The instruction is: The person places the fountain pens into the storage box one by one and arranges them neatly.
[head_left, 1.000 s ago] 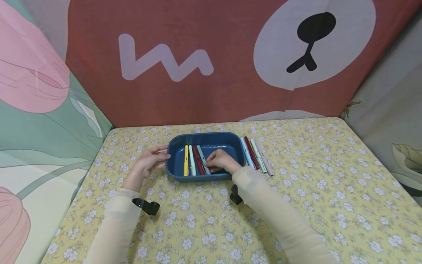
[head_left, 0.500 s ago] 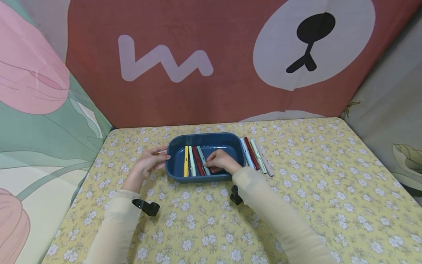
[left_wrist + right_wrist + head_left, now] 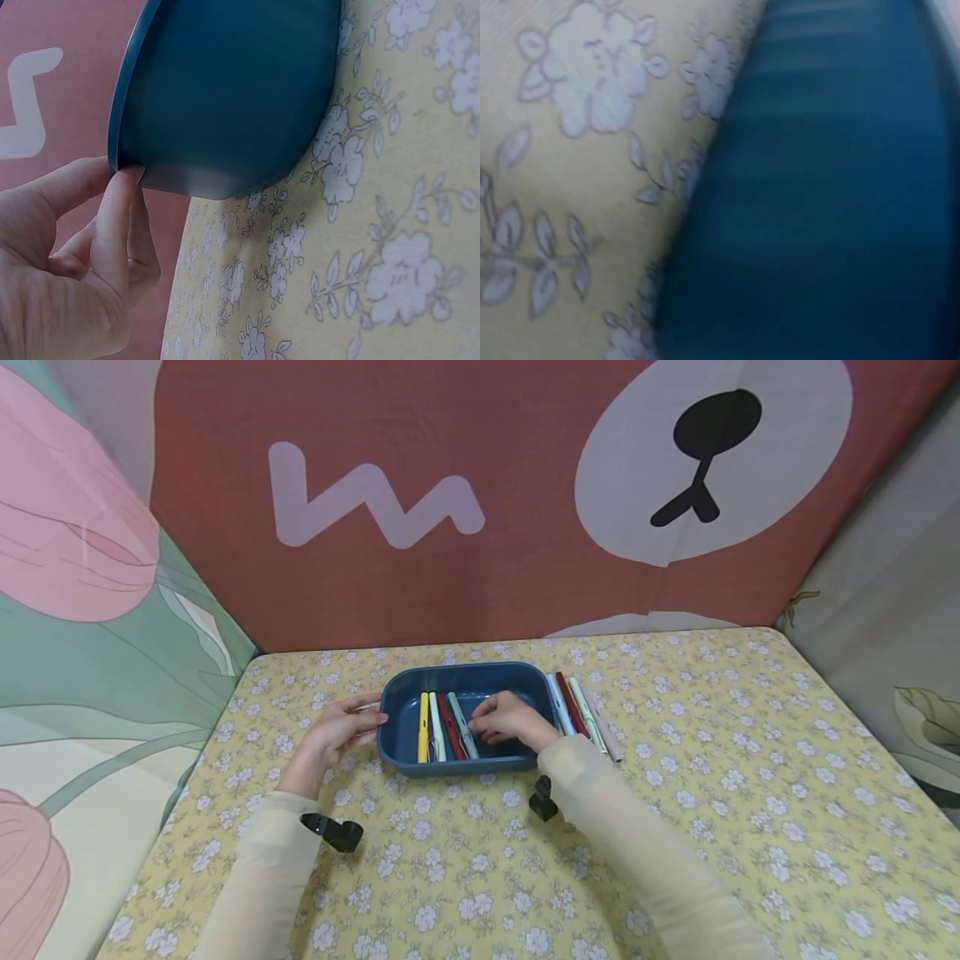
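Observation:
A dark blue open box stands on the table. My left hand pinches its left end; in the left wrist view the thumb and fingers of the left hand meet at the rim. Side by side in the box's left half lie a yellow pen, a pale green pen, a dark red pen and a grey-green pen. Over the box's right half is my right hand, fingers loosely bent and just right of the grey-green pen. The right wrist view shows only box wall and cloth.
Right of the box lie a light blue pen, a second dark red pen, another pale green pen and a pale pinkish pen. Flowered yellow cloth covers the table; a reddish-brown printed curtain hangs behind it.
My right hand has let go of the grey-green pen and shifted slightly right and away from it. The pen stays beside the others; the left hand keeps its place on the box.

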Available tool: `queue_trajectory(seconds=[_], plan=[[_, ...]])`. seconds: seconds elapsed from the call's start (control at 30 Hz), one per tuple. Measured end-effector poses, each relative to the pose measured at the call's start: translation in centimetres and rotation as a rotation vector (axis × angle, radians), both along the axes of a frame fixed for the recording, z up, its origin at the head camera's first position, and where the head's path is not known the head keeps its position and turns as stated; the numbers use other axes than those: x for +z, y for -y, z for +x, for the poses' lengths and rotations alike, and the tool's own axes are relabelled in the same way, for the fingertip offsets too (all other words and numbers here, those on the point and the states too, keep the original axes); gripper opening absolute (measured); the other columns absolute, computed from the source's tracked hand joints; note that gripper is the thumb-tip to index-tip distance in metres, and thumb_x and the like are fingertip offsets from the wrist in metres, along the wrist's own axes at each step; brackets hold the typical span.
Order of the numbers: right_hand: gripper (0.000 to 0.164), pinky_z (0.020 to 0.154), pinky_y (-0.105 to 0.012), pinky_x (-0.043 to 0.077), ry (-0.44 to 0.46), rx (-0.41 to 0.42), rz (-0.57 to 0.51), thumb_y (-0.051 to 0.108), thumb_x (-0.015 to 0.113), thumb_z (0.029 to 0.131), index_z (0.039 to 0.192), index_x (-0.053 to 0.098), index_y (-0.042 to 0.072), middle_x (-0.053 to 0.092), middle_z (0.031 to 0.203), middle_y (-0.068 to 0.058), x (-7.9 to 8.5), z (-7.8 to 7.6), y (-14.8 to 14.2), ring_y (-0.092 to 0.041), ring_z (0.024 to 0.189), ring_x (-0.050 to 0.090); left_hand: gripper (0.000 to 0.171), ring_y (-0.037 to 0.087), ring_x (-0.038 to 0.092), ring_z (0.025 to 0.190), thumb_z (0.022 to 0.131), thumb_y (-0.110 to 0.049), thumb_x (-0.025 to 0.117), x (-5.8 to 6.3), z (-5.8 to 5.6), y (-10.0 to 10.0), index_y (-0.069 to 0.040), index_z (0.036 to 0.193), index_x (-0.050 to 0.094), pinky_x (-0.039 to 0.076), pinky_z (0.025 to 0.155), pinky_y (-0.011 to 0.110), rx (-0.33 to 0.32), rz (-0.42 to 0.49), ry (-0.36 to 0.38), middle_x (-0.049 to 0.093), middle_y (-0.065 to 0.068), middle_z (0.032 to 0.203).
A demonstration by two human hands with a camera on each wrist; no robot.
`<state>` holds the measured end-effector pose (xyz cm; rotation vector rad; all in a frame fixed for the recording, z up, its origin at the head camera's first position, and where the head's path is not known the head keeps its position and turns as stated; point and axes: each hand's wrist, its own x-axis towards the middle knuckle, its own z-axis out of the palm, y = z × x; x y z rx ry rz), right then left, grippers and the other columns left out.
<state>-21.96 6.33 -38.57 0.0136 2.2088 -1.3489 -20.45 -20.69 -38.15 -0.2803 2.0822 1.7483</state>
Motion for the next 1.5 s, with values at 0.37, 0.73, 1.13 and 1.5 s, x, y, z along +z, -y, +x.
queue_trajectory(seconds=[0.37,0.73,1.13,1.5], plan=[[0.038,0.091,-0.040,0.058,-0.076,0.069,-0.050,0.015,0.060,0.094,0.128,0.055,-0.002,0.062,0.115,-0.021,1.7,-0.5,-2.0,-0.032,0.102,0.064,0.061,-0.003,0.066,0.074,0.094,-0.009,0.060,-0.1,-0.1,0.0,-0.012,0.149,0.034,0.058,0.067,0.013,0.007,0.001,0.004,0.038,0.021,0.150],[0.045,0.103,-0.047,0.050,-0.108,0.018,-0.088,0.013,0.055,0.096,0.137,0.046,-0.002,0.053,0.132,-0.027,3.2,-1.3,-5.1,-0.039,0.118,0.055,0.062,-0.005,0.065,0.073,0.094,-0.010,0.059,0.0,0.0,0.1,-0.013,0.150,0.033,0.058,0.067,0.013,-0.003,-0.003,0.007,0.034,0.019,0.153],[0.045,0.104,-0.043,0.050,-0.137,-0.079,-0.041,0.014,0.050,0.098,0.140,0.043,-0.002,0.050,0.135,-0.026,2.7,-2.0,-9.7,-0.033,0.117,0.055,0.061,-0.003,0.067,0.075,0.094,-0.008,0.059,0.0,-0.2,-0.1,-0.012,0.149,0.034,0.058,0.069,0.014,0.018,0.008,0.012,0.039,0.019,0.150],[0.048,0.107,-0.044,0.047,-0.116,-0.120,0.004,0.013,0.049,0.098,0.143,0.039,-0.003,0.047,0.139,-0.026,1.8,-1.8,-12.6,-0.036,0.123,0.052,0.060,-0.003,0.067,0.073,0.094,-0.008,0.059,-0.1,-0.2,-0.1,-0.012,0.149,0.035,0.058,0.067,0.014,0.027,0.016,0.013,0.040,0.021,0.148]])
